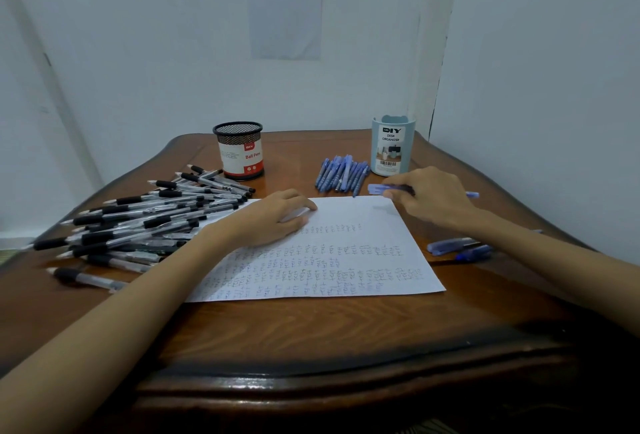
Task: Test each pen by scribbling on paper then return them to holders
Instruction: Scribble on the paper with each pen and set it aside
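Left hand point(273, 217) is lying flat and relaxed on the scribbled paper point(346, 260), right hand point(431, 198) is gripping a blue pen point(379, 188) just off the sheet's far right corner, near the light-blue holder point(391, 146). On my feed the black pens point(149, 215) sit heaped left on the worktop point(311, 329) by the mesh holder point(239, 151).

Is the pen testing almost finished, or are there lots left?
Lots of testing looks done: the paper is covered in rows of scribbles. The right hand grips a blue pen while the left hand rests on the paper. Putting away is left: no pens stick out of the mesh holder or the blue organizer, and the black pens and blue pens lie on the table.
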A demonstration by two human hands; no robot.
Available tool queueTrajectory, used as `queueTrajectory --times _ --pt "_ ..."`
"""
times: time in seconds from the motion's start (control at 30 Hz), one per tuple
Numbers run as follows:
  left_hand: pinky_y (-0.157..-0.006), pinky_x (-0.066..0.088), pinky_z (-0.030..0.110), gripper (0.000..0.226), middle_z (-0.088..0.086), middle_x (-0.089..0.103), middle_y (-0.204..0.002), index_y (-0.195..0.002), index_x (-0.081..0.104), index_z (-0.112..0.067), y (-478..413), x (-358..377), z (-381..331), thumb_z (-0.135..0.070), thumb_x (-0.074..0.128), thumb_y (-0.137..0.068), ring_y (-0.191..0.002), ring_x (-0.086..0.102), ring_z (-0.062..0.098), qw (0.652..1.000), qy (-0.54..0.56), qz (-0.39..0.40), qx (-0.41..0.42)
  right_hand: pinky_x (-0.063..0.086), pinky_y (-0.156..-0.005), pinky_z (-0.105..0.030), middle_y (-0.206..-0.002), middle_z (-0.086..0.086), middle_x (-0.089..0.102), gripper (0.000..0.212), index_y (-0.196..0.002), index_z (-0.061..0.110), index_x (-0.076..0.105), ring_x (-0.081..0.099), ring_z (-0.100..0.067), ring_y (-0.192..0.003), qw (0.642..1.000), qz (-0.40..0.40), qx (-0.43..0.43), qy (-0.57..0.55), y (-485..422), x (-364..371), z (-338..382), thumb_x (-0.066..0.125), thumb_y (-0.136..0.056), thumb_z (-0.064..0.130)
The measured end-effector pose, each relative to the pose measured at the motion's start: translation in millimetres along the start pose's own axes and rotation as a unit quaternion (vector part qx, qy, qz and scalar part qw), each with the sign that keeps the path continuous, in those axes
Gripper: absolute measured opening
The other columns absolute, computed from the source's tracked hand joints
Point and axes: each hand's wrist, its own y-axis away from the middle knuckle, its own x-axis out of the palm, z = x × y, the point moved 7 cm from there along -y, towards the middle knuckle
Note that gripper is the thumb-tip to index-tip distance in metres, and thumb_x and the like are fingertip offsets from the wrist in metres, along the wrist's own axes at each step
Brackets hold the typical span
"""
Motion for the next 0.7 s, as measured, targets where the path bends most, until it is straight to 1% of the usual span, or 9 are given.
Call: queueTrajectory --times 0.1,0.2,0.33,0.43,0.5,0.57,0.63,0.67,0.7 --pt "-0.101 0.036 0.028 0.036 0.0 0.042 -0.136 -0.134 0.045 -0.023 0 0 0 -0.03 0.04 -0.099 -0.119 0.042 0.013 1.0 0.002 0.0 -0.001 0.043 -0.074 -0.025 -0.126 -0.006 0.062 0.047 -0.13 0.027 0.055 0.058 -0.022 -0.109 0.999 -0.011 0.018 0.024 -2 -2 -5 0.045 -0.092 0.051" --pt "-0.101 0.036 0.029 0.036 -0.001 0.042 -0.136 -0.134 0.044 -0.023 0 0 0 -0.03 0.039 -0.099 -0.119 0.042 0.012 1.0 0.002 0.0 0.0 0.037 -0.061 -0.016 -0.118 -0.001 0.066 0.048 -0.128 0.029 0.058 0.059 -0.015 -0.098 0.996 0.058 0.012 0.071 -8 11 -9 0.048 -0.089 0.055" --pt "-0.102 0.035 0.029 0.036 -0.001 0.042 -0.136 -0.134 0.044 -0.023 0 1 1 -0.03 0.039 -0.099 -0.12 0.041 0.012 1.0 0.004 0.002 -0.001 0.045 -0.078 -0.018 -0.137 -0.001 0.05 0.062 -0.142 0.026 0.038 0.053 -0.017 -0.111 0.964 0.263 -0.019 0.014 -10 15 -14 0.062 -0.087 0.039" --pt "-0.103 0.035 0.031 0.035 -0.001 0.042 -0.136 -0.133 0.044 -0.023 0 2 2 -0.03 0.039 -0.099 -0.12 0.041 0.013 1.0 0.003 0.004 -0.001 0.046 -0.054 -0.011 -0.086 0.0 0.065 0.053 -0.131 0.017 0.044 0.06 -0.009 -0.069 0.931 0.357 -0.014 -0.074 -8 -5 -20 0.068 -0.083 0.012" --pt "-0.103 0.035 0.031 0.036 -0.001 0.042 -0.136 -0.134 0.044 -0.023 0 2 2 -0.03 0.039 -0.099 -0.121 0.041 0.013 1.0 0.003 0.006 -0.002 0.046 -0.048 -0.013 -0.065 0.002 0.066 0.034 -0.113 0.014 0.053 0.06 -0.006 -0.053 0.925 0.364 -0.004 -0.112 -11 -22 -26 0.065 -0.083 0.003" --pt "-0.102 0.035 0.03 0.036 -0.001 0.042 -0.136 -0.134 0.044 -0.023 0 2 2 -0.029 0.039 -0.099 -0.12 0.04 0.012 1.0 0.004 0.006 -0.001 0.049 -0.049 -0.016 -0.071 -0.002 0.07 0.016 -0.1 0.011 0.059 0.061 -0.007 -0.052 0.92 0.359 0.004 -0.156 -12 -37 -32 0.06 -0.087 0.002" --pt "-0.101 0.034 0.028 0.036 0.0 0.042 -0.136 -0.134 0.044 -0.022 0 2 2 -0.029 0.039 -0.099 -0.119 0.041 0.012 1.0 0.001 0.006 0.001 0.05 -0.048 -0.017 -0.086 -0.008 0.07 0.015 -0.097 0.012 0.064 0.062 -0.008 -0.054 0.915 0.311 0.014 -0.254 -15 -48 -32 0.051 -0.092 0.006" --pt "-0.101 0.034 0.028 0.036 0.0 0.042 -0.135 -0.134 0.044 -0.022 0 2 1 -0.029 0.039 -0.099 -0.119 0.041 0.012 1.0 0.0 0.005 0.001 0.05 -0.046 -0.016 -0.092 -0.008 0.07 0.018 -0.098 0.014 0.065 0.062 -0.007 -0.055 0.895 0.272 0.037 -0.351 -17 -51 -33 0.049 -0.094 0.007" --pt "-0.1 0.034 0.027 0.036 0.0 0.042 -0.135 -0.134 0.044 -0.022 0 2 1 -0.029 0.039 -0.099 -0.118 0.041 0.012 1.0 -0.001 0.005 0.001 0.05 -0.044 -0.015 -0.096 -0.007 0.07 0.017 -0.099 0.017 0.067 0.063 -0.006 -0.057 0.846 0.235 0.065 -0.474 -16 -51 -32 0.053 -0.092 0.011"
